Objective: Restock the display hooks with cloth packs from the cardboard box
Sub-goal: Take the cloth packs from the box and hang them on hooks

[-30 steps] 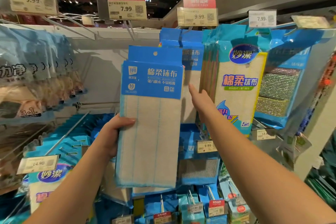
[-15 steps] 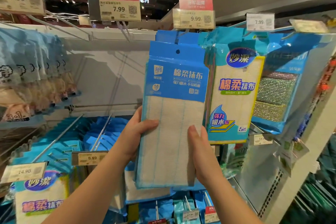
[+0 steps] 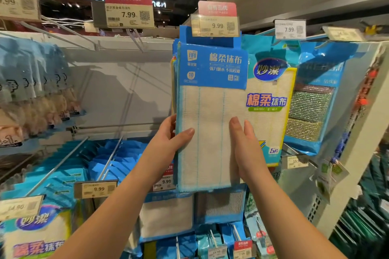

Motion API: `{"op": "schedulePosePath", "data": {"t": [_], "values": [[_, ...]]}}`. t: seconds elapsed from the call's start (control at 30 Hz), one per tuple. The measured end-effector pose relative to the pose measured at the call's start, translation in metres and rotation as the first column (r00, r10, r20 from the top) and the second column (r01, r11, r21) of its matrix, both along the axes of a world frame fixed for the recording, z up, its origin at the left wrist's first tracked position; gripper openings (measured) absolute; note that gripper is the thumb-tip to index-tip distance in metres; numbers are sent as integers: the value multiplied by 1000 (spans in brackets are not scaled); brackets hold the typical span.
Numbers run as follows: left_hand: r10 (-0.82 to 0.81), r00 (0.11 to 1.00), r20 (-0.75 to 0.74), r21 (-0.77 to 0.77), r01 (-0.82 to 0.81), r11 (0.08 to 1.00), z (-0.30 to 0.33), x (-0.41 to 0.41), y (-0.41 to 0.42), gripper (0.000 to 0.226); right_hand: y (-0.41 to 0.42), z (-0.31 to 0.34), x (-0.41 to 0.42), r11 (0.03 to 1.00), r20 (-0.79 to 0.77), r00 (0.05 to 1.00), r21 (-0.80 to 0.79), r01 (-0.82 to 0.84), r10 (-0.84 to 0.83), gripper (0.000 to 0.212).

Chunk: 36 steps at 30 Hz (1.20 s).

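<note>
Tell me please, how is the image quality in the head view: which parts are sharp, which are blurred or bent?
Head view: the cloth pack between the hands is sharp, its print readable; the hanging packs at far left are smeared and soft; the 9.99 price tag is slightly washed out; shelf edges bow from the wide-angle lens; the ceiling is dark.

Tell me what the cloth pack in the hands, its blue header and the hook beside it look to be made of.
Cloth pack: off-white woven fabric, matte, with thin blue stripes and a stitched blue edge; likely cotton or microfibre. Blue header: printed card or film, slight sheen; which one is unclear. Empty hook: bare metal rod, grey and shiny.
</note>
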<state>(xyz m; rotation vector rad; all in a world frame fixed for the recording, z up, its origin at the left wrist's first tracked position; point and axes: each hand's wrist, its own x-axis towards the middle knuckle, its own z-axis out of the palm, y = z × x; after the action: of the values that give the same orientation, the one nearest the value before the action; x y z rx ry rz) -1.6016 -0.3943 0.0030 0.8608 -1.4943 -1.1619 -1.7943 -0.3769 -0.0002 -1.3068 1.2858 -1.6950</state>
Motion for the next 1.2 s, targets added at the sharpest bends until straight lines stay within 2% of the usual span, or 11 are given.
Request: {"op": "schedulePosePath", "data": {"t": [0.1, 0.27, 0.3, 0.4, 0.47, 0.53, 0.63, 0.77, 0.93, 1.13, 1.2], "values": [[15, 999, -35, -3, -15, 1000, 2, -2, 2, 79, -6, 4, -5, 1000, -11, 1000, 14, -4, 4, 15], [40, 999, -32, 1, -40, 999, 5, -7, 5, 81, -13, 5, -11, 999, 72, 997, 37, -33, 31, 19], [56, 998, -21, 1, -56, 998, 5, -8, 4, 81, -15, 5, -13, 998, 78, 996, 48, -45, 41, 27], [115, 993, -22, 27, -115, 993, 3, -6, -6, 71, -24, 9, -13, 991, 29, 999, 127, -43, 40, 70], [132, 991, -32, 42, -131, 990, 2, -6, -17, 57, -33, 12, -11, 985, -55, 998, 170, -19, 28, 63], [154, 986, -66, 78, -148, 986, 1, -9, -31, 44, -44, 15, -8, 973, -119, 993, 229, 8, 20, 68], [189, 976, -112, 143, -173, 975, -1, -9, -57, 34, -64, 20, 2, 952, -205, 979, 299, 60, 3, 75], [228, 972, -62, 136, -218, 966, -7, -8, -85, 27, -87, 24, 17, 922, -286, 958, 363, 132, -24, 71], [251, 968, 23, 104, -252, 962, -11, -9, -111, 32, -111, 24, 25, 906, -284, 958, 393, 157, -44, 76], [192, 974, 123, 113, -206, 972, -10, -13, -128, 34, -127, 18, 31, 884, -232, 965, 417, 212, -122, 75], [156, 978, 136, 150, -176, 973, -11, -13, -127, 43, -125, 15, 33, 869, -239, 961, 435, 236, -142, 77]]}}
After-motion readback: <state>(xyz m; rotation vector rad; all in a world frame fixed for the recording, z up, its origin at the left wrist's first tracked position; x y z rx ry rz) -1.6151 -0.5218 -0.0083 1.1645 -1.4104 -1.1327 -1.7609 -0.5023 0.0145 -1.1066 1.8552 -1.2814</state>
